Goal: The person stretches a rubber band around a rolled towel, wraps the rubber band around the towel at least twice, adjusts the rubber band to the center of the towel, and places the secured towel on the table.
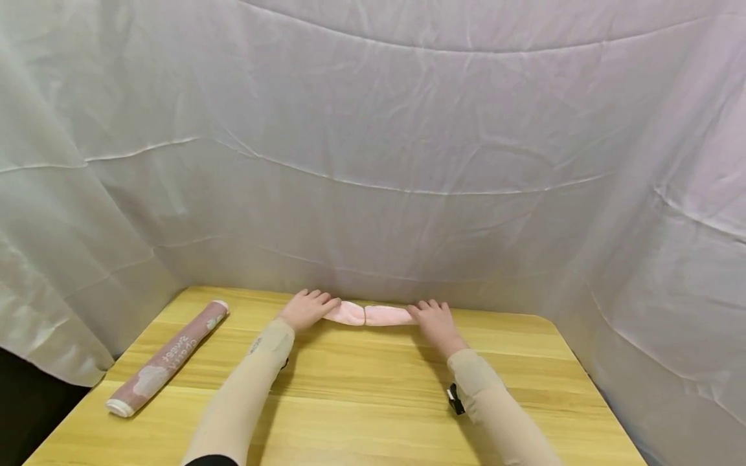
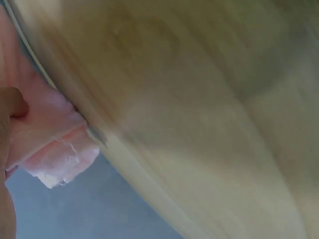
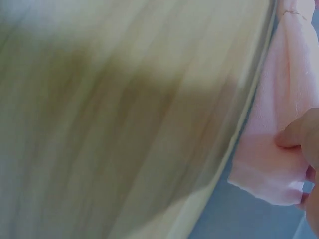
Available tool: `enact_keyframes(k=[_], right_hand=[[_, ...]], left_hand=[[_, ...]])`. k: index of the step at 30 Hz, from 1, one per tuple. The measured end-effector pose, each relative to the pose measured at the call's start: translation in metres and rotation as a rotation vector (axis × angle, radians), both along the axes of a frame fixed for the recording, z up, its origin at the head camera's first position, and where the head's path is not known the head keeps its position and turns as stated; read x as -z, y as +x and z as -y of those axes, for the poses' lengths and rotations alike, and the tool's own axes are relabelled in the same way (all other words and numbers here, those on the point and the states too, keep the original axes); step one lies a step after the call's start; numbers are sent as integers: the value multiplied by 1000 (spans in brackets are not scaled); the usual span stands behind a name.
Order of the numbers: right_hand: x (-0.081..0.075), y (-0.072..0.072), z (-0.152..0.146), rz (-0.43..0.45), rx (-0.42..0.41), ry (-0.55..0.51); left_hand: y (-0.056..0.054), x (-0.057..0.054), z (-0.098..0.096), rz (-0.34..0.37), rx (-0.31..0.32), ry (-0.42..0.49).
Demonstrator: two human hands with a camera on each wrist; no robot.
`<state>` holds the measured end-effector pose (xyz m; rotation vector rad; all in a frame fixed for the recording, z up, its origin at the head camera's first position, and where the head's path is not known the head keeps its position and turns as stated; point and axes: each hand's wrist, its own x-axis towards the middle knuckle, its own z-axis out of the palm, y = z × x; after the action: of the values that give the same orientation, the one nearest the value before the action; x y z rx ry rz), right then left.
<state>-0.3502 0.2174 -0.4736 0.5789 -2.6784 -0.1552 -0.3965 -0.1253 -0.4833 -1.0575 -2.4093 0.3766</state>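
At the far edge of the table, a pale pink cloth [image 1: 389, 316] lies stretched sideways, cinched at its middle by a thin brownish band [image 1: 364, 316]. My left hand [image 1: 305, 310] pinches its left end; the left wrist view shows the thumb pressed into the pink cloth [image 2: 50, 112], whose end has frayed threads. On the opposite end, my right hand [image 1: 436, 323] grips the fabric with thumb above and fingertips showing beneath. From the right wrist, the pink cloth [image 3: 276, 109] narrows toward the band. Most of the left fingers are out of view there.
A rolled dusty-pink printed fabric [image 1: 169, 356] with white lettering lies diagonally on the left of the wooden table [image 1: 350, 401]. Behind the table and on both sides hangs a pale grey curtain [image 1: 373, 213]. A small black device [image 1: 455, 399] sits at the right wrist.
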Motion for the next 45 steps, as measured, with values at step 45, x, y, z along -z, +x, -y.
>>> enact_keyframes(k=[45], right_hand=[[16,35,29,575,130,-293]], left_hand=[[58,-10,-29,823,-326,340]])
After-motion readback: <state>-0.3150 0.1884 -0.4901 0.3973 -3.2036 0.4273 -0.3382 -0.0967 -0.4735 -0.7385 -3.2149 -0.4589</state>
